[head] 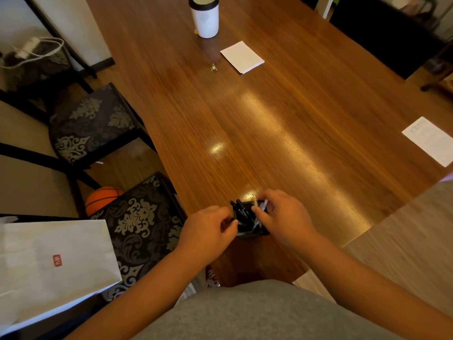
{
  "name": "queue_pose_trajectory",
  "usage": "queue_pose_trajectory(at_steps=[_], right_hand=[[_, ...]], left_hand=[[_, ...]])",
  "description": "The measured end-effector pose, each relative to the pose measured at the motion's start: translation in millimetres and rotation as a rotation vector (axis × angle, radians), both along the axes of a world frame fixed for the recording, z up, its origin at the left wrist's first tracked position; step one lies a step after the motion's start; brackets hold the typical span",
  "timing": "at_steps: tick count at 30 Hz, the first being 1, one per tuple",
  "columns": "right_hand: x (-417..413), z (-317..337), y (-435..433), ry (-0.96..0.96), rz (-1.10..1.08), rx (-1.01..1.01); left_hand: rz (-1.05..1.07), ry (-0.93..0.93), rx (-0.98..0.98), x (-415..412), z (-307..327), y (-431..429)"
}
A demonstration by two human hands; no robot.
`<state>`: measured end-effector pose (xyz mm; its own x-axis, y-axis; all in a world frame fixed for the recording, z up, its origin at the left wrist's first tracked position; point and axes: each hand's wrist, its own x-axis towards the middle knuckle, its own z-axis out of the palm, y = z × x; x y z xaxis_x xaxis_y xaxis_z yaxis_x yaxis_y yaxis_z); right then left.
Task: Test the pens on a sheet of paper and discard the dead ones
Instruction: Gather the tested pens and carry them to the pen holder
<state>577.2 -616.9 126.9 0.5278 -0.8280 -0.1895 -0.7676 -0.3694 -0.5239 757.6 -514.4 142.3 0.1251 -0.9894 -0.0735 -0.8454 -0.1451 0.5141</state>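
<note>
Two hands are seen in the head view at the near edge of the tabletop (294, 106), gathered round a black pen holder (247, 231). The left hand (208, 229) is set against the holder's left wall, with its fingers curled onto the rim, so that the holder appears to be steadied. The right hand (284, 217) is placed at the holder's right side, and a pale pen (262, 206) is pinched between its thumb and curled fingers. The pen's lower end is hidden inside the holder. Several black pens (239, 206) are stood at the holder's far left corner, untouched.

The pale pen's long axis is kept close to upright, leaning a little toward the far side, so a lift straight up and out is judged to be what is called for. A sheet of paper (429, 141) with faint marks is laid well apart to the right, on the right hand's side, and is the nearer of two. A second sheet (242, 56), blank as far as can be told, is laid much farther off near a white tumbler (205, 18).
</note>
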Motion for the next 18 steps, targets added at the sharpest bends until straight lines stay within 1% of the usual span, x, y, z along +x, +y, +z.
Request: queue_pose_trajectory(at_steps=[4,8,12,18], right_hand=[[3.7,-1.7,-3.3,-0.014,-0.014,0.058],[5.0,-6.0,-5.3,-0.032,-0.041,0.079],[3.0,-11.6,-5.7,-0.035,-0.042,0.06],[4.9,-7.3,-5.8,0.022,0.047,-0.076]], left_hand=[[-0.119,-0.101,-0.053,-0.6,3.6,3.1],[-0.203,-0.187,-0.036,0.7,1.4,8.2],[-0.181,-0.129,-0.003,0.9,1.0,7.3],[-0.147,-0.13,0.047,0.8,-0.7,7.8]])
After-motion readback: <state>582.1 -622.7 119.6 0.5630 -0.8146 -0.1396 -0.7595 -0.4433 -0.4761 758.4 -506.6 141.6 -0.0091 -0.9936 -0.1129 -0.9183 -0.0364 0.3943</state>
